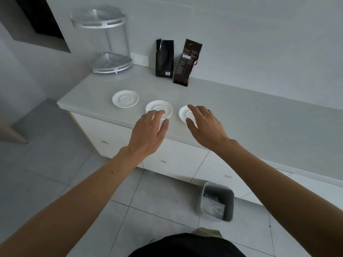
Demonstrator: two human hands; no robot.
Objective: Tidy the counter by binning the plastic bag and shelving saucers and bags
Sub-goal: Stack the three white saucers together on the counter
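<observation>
Three white saucers lie in a row on the grey counter [241, 115]: a left saucer [125, 98], a middle saucer [157, 107] and a right saucer [183, 113]. My left hand [148, 132] hovers over the near edge of the middle saucer, fingers spread, holding nothing. My right hand [206, 125] is spread over the right saucer and hides most of it. Two dark bags stand against the wall: one [164, 59] upright, the other [187, 64] leaning. A clear plastic bag [212, 208] lies inside the grey bin [229, 199] on the floor.
A two-tier metal corner shelf [109, 60] stands at the counter's back left corner, next to a wall socket [140, 59]. White cabinet drawers [174, 160] sit under the counter. The floor is grey tile.
</observation>
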